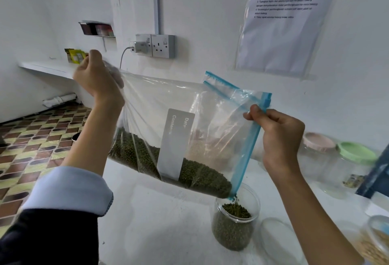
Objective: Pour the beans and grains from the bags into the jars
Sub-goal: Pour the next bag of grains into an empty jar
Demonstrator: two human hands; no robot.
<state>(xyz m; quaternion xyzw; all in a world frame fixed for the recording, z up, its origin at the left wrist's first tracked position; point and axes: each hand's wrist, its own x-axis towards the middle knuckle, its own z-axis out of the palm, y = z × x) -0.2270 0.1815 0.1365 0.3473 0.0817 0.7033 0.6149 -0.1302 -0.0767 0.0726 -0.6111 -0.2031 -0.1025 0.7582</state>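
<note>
A clear zip bag (160, 104) with a blue seal and a white label hangs tilted over the white table (160, 222). Green mung beans (197, 176) lie along its lower edge and trickle from its lowest corner into an open glass jar (234, 224), which is heaped with beans. My left hand (96, 75) pinches the bag's raised bottom corner. My right hand (280, 136) pinches the blue zip strip near the mouth, above and right of the jar.
A clear lid (277, 237) lies on the table right of the jar. Jars with a pink lid (317, 141) and a green lid (356, 152) stand at the right. A jar of pale grains (376, 241) sits at the lower right. A wall socket with a charger (153, 45) is behind.
</note>
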